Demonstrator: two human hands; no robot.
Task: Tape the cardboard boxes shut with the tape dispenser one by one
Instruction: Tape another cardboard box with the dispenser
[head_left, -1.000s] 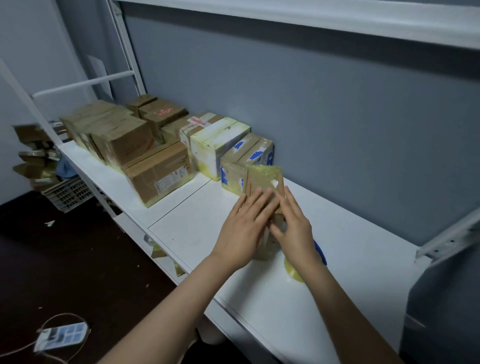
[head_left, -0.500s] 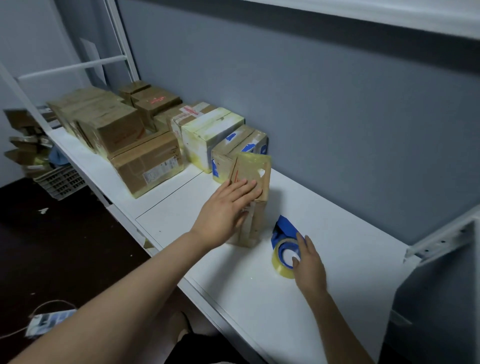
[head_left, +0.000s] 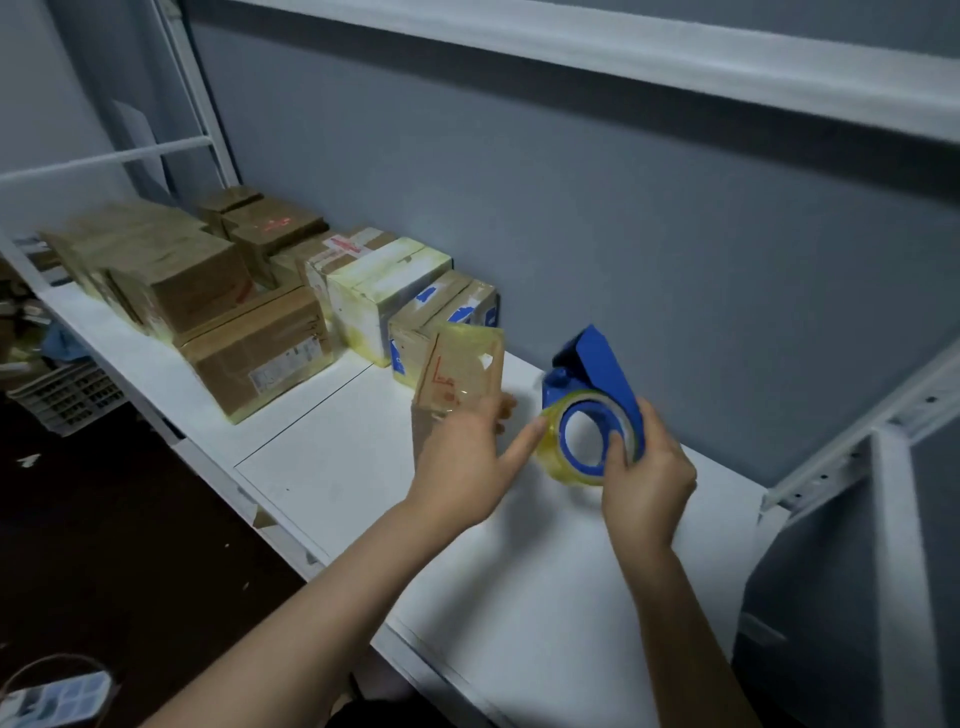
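The right hand (head_left: 647, 478) is gripping the blue tape dispenser (head_left: 592, 384), its fingers curling around the frame and its thumb hooking into the core of the yellowish tape roll (head_left: 563, 467); it is holding the tool just to the right of the small cardboard box (head_left: 460, 371). The left hand (head_left: 462, 462) is lying loose and ungripping against the lower front of that box, fingers straight and blurred at the box's right edge, thumb stretching out to touch the rim of the tape roll. The small box is standing upright on the white shelf (head_left: 519, 597), its glossy taped face tilting toward the camera. Directly behind the box, a brown carton with blue tape marks (head_left: 441, 312) is sitting against the grey wall (head_left: 649, 234). Further left of the box, more cartons (head_left: 260, 353) are crowding the shelf in a row. Far to the left of the box and below shelf level, a plastic basket (head_left: 67, 395) is sitting by the dark floor
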